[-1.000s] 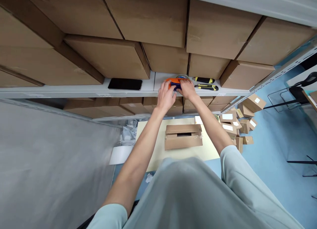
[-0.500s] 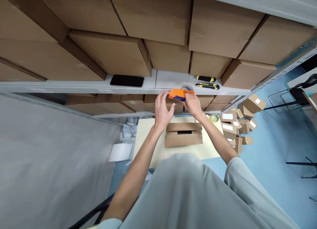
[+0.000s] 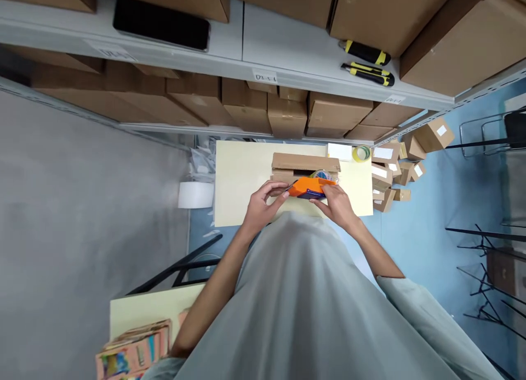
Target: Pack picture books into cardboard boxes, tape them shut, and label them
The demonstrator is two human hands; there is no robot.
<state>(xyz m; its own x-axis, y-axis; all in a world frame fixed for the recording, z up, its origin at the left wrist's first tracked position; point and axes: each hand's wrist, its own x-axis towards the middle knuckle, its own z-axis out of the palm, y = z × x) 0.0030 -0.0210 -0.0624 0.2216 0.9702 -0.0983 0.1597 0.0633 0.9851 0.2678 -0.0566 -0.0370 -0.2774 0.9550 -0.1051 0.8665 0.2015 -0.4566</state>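
My right hand point(image 3: 337, 207) is closed around the right end of an orange and blue tape dispenser point(image 3: 307, 186), which carries a roll of clear tape point(image 3: 322, 174). The fingers of my left hand point(image 3: 265, 206) pinch at the dispenser's left tip; whether they grip its edge or the tape's end is too small to tell. Just behind the dispenser lies a brown cardboard box point(image 3: 304, 161) on the pale yellow table point(image 3: 240, 188), partly hidden by the dispenser and my hands.
Above the table a grey shelf point(image 3: 287, 49) holds cardboard boxes, a black phone point(image 3: 161, 24) and two yellow-black utility knives point(image 3: 367, 73). A tape roll point(image 3: 361, 153) and white labels point(image 3: 339, 151) lie at the table's back right. Small parcels point(image 3: 382, 177) are heaped to the right.
Both hands have come down and back from the shelf edge with the tape dispenser, to over the box's near side. My left hand's fingers have closed at its tip. The view has tilted lower.
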